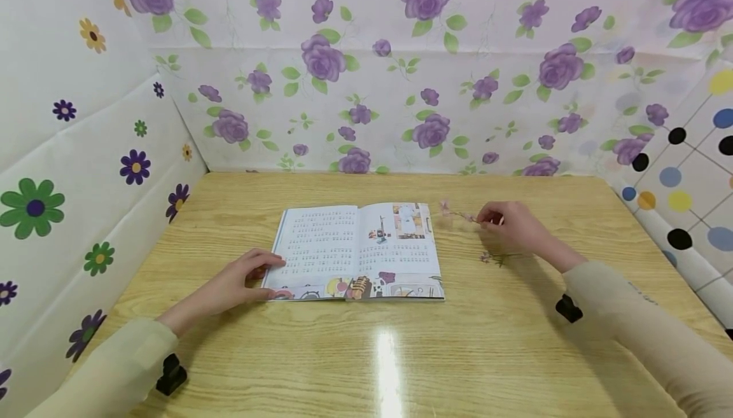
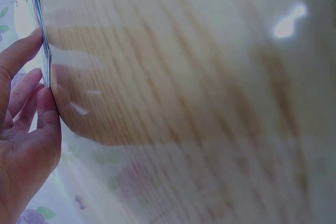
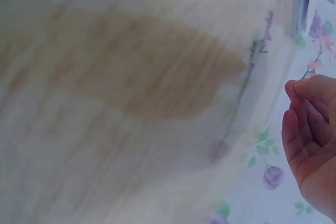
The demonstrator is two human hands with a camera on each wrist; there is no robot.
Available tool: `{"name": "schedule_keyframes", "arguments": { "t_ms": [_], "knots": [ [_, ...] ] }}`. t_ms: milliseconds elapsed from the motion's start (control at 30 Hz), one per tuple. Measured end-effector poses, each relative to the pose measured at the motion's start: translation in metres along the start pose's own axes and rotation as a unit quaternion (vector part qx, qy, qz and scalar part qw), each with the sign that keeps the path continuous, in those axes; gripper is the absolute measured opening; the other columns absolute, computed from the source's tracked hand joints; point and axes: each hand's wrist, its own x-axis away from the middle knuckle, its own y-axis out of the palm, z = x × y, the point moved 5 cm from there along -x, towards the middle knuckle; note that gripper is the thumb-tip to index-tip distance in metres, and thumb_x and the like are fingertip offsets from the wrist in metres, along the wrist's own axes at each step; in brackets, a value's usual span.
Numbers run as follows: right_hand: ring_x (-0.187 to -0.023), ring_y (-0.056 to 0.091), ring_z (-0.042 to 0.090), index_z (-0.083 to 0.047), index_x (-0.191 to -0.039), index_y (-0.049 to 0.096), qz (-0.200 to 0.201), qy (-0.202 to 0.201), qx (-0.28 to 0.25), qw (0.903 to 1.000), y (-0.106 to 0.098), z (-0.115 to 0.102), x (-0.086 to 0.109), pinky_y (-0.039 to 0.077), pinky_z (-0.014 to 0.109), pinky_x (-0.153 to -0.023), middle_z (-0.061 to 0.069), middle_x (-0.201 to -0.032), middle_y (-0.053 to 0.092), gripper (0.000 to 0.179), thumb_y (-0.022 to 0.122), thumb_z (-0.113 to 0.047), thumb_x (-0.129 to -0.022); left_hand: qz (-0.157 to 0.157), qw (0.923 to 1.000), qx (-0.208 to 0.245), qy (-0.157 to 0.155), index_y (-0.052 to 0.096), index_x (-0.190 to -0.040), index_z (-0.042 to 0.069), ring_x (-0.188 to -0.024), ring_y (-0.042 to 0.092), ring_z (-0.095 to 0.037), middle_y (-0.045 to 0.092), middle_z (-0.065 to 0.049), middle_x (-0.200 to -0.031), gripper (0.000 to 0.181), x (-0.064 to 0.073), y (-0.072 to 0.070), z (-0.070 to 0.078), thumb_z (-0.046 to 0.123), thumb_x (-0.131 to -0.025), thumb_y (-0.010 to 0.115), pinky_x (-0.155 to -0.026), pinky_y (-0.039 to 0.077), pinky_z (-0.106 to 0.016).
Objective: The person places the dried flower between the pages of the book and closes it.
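Observation:
An open book (image 1: pixel 329 246) with printed text and coloured pictures lies flat on the wooden table. At its left page edge rests my left hand (image 1: pixel 235 284), fingertips on the page and thumb by the lower left corner. The left wrist view shows this hand (image 2: pixel 31 140) against the book's thin edge (image 2: pixel 44 40). To the right of the book, my right hand (image 1: pixel 518 230) pinches the thin stem of a pink flower sprig (image 1: pixel 452 212) just above the table. Its blossoms (image 3: pixel 315 65) point away from the fingers. Beneath this hand lies a second, purplish flower sprig (image 1: pixel 487 257).
The glossy wooden table (image 1: pixel 321 361) reflects a bright light near its front. A rose-patterned cloth (image 1: pixel 366 74) stands behind it, a flowered cloth (image 1: pixel 97 170) on the left and a dotted one (image 1: pixel 681 176) on the right.

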Motion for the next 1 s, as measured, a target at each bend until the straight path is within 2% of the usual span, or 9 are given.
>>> {"name": "schedule_keyframes", "arguments": {
  "t_ms": [200, 467, 733, 1000],
  "knots": [
    [-0.076, 0.063, 0.014, -0.006, -0.101, 0.075, 0.009, 0.003, -0.009, 0.9999, -0.013, -0.005, -0.006, 0.051, 0.025, -0.065, 0.008, -0.091, 0.074, 0.012, 0.066, -0.005, -0.093, 0.002, 1.0000, -0.001, 0.000, 0.061, -0.132, 0.016, -0.119, 0.054, -0.022, 0.055, -0.008, -0.135, 0.051, 0.000, 0.000, -0.001, 0.029, -0.085, 0.078, -0.095, 0.049, -0.023],
    [-0.078, 0.062, 0.014, -0.008, -0.104, 0.075, -0.008, -0.008, -0.002, 0.9999, -0.017, -0.018, -0.023, 0.051, 0.028, -0.066, 0.011, -0.094, 0.074, 0.014, 0.064, -0.007, -0.095, 0.000, 1.0000, -0.004, -0.002, 0.061, -0.133, 0.015, -0.118, 0.054, -0.022, 0.054, -0.009, -0.136, 0.052, 0.001, 0.000, 0.000, 0.028, -0.085, 0.077, -0.096, 0.049, -0.025],
    [-0.078, 0.063, 0.015, -0.008, -0.102, 0.074, -0.041, -0.037, 0.003, 0.9985, -0.015, -0.047, -0.047, 0.051, 0.031, -0.067, 0.012, -0.093, 0.073, 0.012, 0.063, -0.008, -0.095, -0.003, 1.0000, 0.003, -0.003, 0.060, -0.133, 0.013, -0.118, 0.053, -0.022, 0.054, -0.010, -0.137, 0.052, 0.001, 0.001, 0.001, 0.026, -0.086, 0.077, -0.095, 0.049, -0.023],
    [-0.073, 0.062, 0.013, -0.011, -0.095, 0.075, -0.070, -0.065, 0.001, 0.9955, -0.001, -0.083, -0.067, 0.050, 0.030, -0.065, 0.009, -0.091, 0.074, 0.012, 0.064, -0.007, -0.094, -0.004, 1.0000, 0.004, -0.008, 0.060, -0.133, 0.014, -0.118, 0.054, -0.022, 0.054, -0.010, -0.136, 0.052, -0.001, 0.000, -0.002, 0.027, -0.086, 0.077, -0.097, 0.050, -0.025]
  ]
}}
